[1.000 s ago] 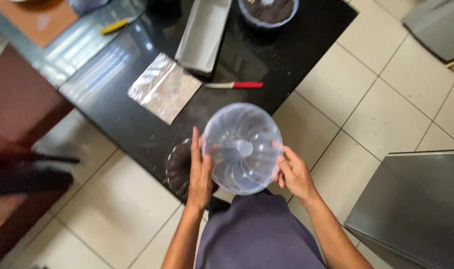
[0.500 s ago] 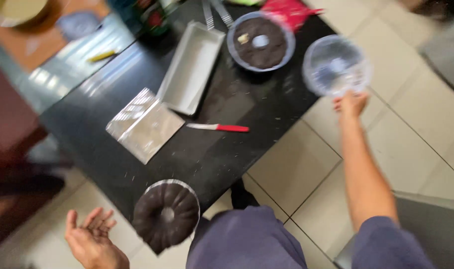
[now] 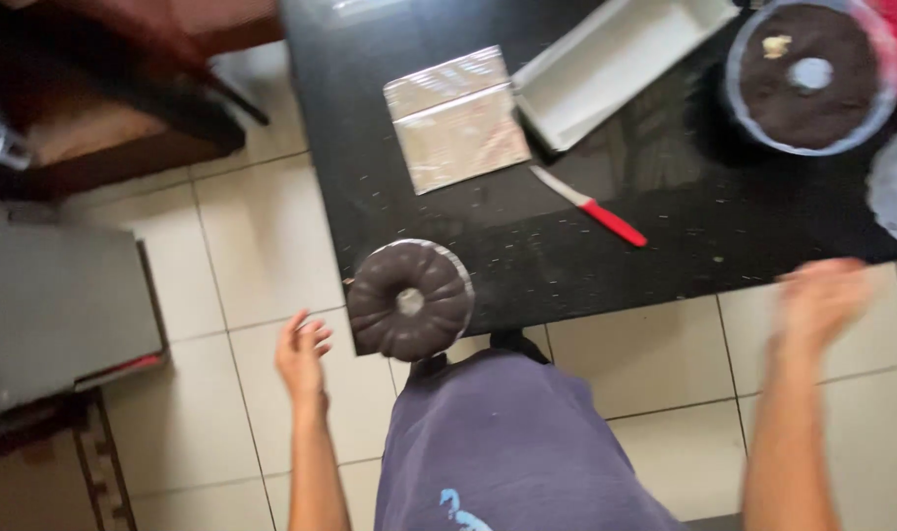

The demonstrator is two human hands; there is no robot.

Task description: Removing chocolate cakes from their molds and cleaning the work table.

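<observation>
Bare hands, both empty: the left hand (image 3: 301, 359) has an open grip, fingers spread just beside a dark chocolate ring cake (image 3: 410, 299); the blurred right hand (image 3: 822, 300) looks open too, over the black counter (image 3: 527, 246) edge. The cake sits at the counter's near corner, partly overhanging. A bump from either hand could likely tip it onto the tiled floor (image 3: 242, 256). A red-handled knife (image 3: 591, 206) lies nearby.

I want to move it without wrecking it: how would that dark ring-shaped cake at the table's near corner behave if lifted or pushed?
The ring cake looks soft and probably fragile: its ridged, glossy surface would likely dent or smear under fingers. It sits on a thin silvery base at the black table edge, partly overhanging, so a push might tip it off. It seems fairly heavy for its size.
</observation>
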